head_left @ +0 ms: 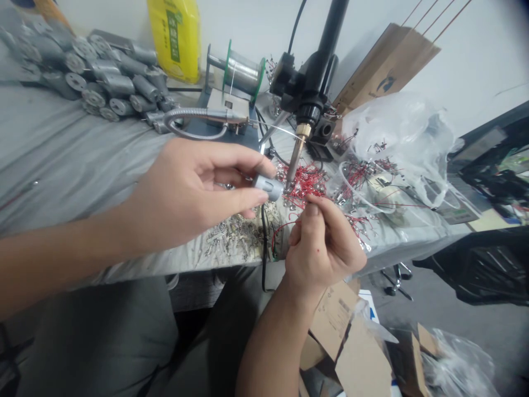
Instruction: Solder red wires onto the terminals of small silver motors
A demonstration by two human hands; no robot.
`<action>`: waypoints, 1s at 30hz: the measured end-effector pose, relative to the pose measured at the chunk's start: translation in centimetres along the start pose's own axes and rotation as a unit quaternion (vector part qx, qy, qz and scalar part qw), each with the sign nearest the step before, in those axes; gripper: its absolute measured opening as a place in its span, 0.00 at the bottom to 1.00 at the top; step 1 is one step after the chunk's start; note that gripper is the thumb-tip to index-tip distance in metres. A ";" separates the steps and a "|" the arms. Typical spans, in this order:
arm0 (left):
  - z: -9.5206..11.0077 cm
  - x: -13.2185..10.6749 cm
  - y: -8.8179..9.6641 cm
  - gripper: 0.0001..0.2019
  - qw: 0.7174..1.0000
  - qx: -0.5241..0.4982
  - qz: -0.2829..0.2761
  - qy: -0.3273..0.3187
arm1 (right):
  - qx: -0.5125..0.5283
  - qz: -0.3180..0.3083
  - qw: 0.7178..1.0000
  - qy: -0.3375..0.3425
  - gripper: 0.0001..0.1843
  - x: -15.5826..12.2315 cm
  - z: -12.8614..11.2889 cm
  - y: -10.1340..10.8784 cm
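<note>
Head view, looking down over a cloth-covered workbench point(61, 160). Left hand point(194, 190) reaching in from the left edge, nearly closed, thumb and fingertips gripping a small silver motor point(268, 187) near the middle of the frame. Right hand point(324, 248) rising from the bottom edge, fingers curled tight, pinching a thin red wire point(281, 229), its end hidden behind the fingers. Only a narrow gap between the two hands. Soldering iron point(295, 157) fixed in a black stand point(309, 82), its metal tip just beside the end of the motor, contact impossible to tell. Beneath the tip, a heap of red wires point(303, 184) with metal ends. Farther back, a pile of silver motors point(91, 71), a solder spool point(243, 74) and a yellow bottle point(173, 38). Toward the right, a clear plastic bag point(397, 132). Front edge of the bench just below the hands, then open room down to the person's legs, cardboard point(347, 353) and grey floor point(467, 325).
</note>
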State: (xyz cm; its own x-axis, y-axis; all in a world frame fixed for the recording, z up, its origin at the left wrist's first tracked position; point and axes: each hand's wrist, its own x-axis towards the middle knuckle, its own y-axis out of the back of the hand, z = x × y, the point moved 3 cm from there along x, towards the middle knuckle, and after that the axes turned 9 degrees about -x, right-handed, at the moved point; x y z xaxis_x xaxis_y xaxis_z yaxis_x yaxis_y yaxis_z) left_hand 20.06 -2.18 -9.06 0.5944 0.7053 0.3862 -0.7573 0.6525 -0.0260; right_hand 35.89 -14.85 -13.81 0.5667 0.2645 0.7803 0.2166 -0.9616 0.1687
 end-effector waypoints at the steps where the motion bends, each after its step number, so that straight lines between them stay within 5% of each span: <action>1: 0.0 0.0 0.0 0.13 1.000 0.000 -0.001 -0.001 | 0.002 0.003 1.000 0.000 0.07 0.0 0.0 0.0; 30: 0.4 0.0 0.1 0.13 1.000 0.002 0.002 0.004 | 0.049 0.025 0.998 0.010 0.08 0.1 0.1 0.0</action>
State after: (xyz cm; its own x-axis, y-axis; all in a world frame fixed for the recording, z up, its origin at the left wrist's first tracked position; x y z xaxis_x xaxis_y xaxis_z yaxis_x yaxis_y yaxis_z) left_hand 19.84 -2.20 -8.74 0.5942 0.7098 0.3782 -0.7602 0.6493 -0.0242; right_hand 36.02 -14.82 -13.80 0.5626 0.2145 0.7984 0.2654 -0.9615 0.0713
